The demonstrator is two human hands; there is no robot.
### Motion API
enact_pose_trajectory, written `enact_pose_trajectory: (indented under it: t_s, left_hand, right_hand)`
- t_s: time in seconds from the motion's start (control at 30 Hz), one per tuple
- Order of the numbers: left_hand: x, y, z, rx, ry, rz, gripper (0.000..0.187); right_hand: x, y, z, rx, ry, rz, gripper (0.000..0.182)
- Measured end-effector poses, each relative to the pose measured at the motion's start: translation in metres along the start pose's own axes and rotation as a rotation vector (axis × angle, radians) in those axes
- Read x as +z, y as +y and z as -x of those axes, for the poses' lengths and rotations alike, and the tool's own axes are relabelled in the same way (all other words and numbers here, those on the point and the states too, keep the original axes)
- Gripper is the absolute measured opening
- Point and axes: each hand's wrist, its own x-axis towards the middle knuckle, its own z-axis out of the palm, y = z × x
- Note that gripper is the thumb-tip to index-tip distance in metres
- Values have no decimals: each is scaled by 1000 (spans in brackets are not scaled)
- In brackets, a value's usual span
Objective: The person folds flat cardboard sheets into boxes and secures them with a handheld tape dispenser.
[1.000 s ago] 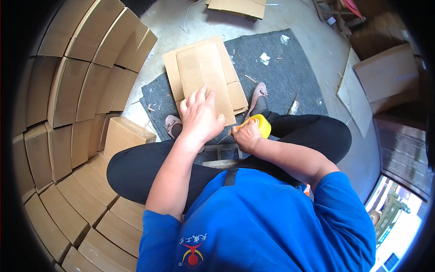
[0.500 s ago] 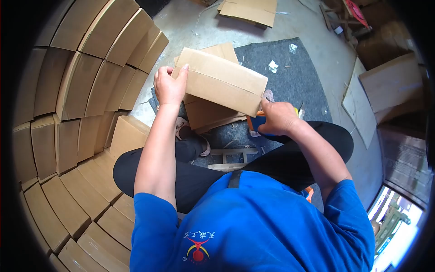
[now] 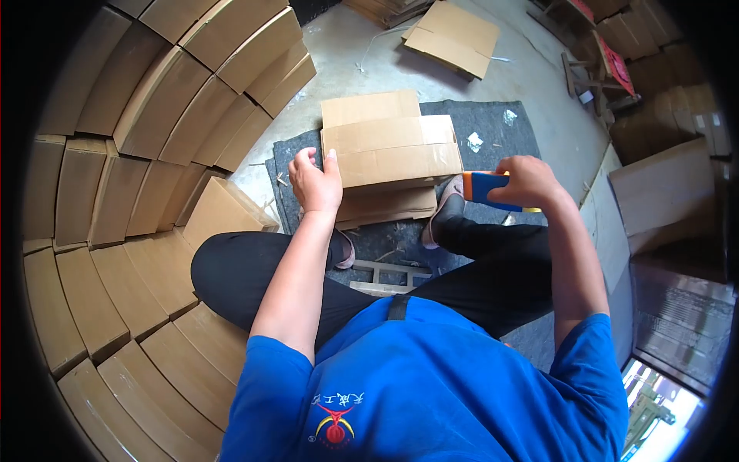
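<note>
I sit on the floor with a small folded-up cardboard box [image 3: 392, 150] in front of my knees. My left hand [image 3: 315, 183] grips the box's left end, fingers over its top edge. My right hand [image 3: 527, 181] holds a blue, orange and yellow tape dispenser [image 3: 486, 189] just right of the box, near its right end. Under the box lies a stack of flat cardboard sheets [image 3: 369, 108] on a dark grey mat [image 3: 500, 146].
Finished closed boxes are stacked in rows along my left side [image 3: 154, 138] and down beside my leg [image 3: 115, 308]. More cardboard lies on the concrete floor ahead [image 3: 454, 35] and larger boxes stand at the right [image 3: 662, 185]. A small wooden frame [image 3: 389, 273] sits under my legs.
A second ago my left hand lay on the flat cardboard. I lifted a sheet, formed it into a box and set it on the stack; my right hand moved the tape dispenser right.
</note>
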Motion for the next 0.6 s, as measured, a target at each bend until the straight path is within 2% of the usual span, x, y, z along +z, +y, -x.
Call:
enact_pose_trajectory:
  t_s: [0.07,0.1,0.13,0.17,0.2,0.3,0.37,0.43,0.53,0.6]
  left_hand:
    - [-6,17,12,77,-98,339,29]
    - [-2,21,20,-42,-326,538,25]
    - [-9,38,30,-173,-554,706,30]
    - [-21,51,35,-346,-847,729,38]
    - [-29,65,43,-341,-936,852,51]
    - [-35,78,54,-465,-1120,1168,61]
    - [-42,76,52,-472,-1140,1230,60]
    - [-45,69,50,-477,-1161,1293,59]
    - [-38,59,51,-513,-1190,1265,58]
    - [-32,59,55,-635,-1185,1399,56]
  right_hand:
    - [-22,8,28,-27,59,-210,54]
    - [-27,12,39,-79,74,-334,58]
    - [-30,12,48,-71,72,-325,58]
    - [-33,9,57,-155,76,-496,61]
    - [-34,6,63,-242,79,-666,64]
    - [-20,-10,62,-396,87,-811,62]
    - [-11,-16,56,-405,70,-802,62]
    - [-6,-24,53,-334,65,-764,71]
    - [8,-20,45,-350,62,-800,67]
    - [15,-19,42,-347,39,-849,64]
